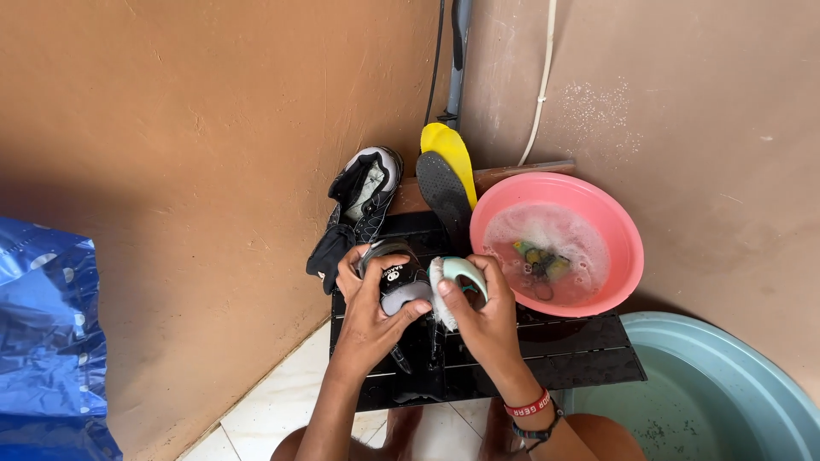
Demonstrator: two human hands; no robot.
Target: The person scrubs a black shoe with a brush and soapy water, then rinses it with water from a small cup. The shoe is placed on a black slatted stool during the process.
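Left hand (369, 312) wraps the black shoe (395, 282) over the black slatted stand (564, 354), right hand (480, 307) clenches a pale scrub brush (457, 275) against it; shoe likely light, soft-sided, soapy-slick, best gripped around the heel.

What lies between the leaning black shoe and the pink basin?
In the head view, two insoles stand there: a black insole and, behind it, a yellow insole.
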